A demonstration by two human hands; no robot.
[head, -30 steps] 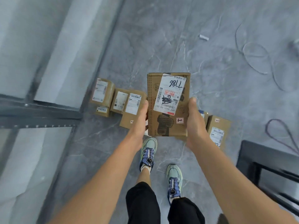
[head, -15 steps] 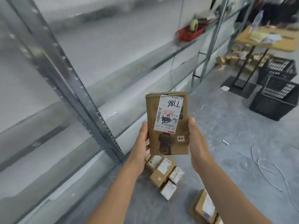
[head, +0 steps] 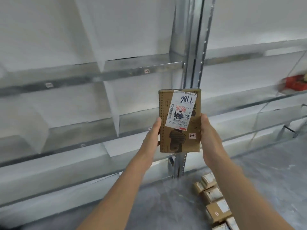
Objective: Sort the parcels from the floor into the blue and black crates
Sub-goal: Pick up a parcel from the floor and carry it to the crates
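metal shelving (head: 191,55) close ahead | parcel (head: 179,141) upright | left hand (head: 152,135), right hand (head: 208,135) fingers grip its side edges

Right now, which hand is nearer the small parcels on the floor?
Right. The right hand grips the held parcel at its right edge, above the floor parcels; the left hand grips its left edge, farther off.

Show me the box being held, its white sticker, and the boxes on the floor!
held box (head: 182,147), head view, brown lower front.
white sticker (head: 181,110), head view, its middle.
floor boxes (head: 214,213), head view, one box's brown side.
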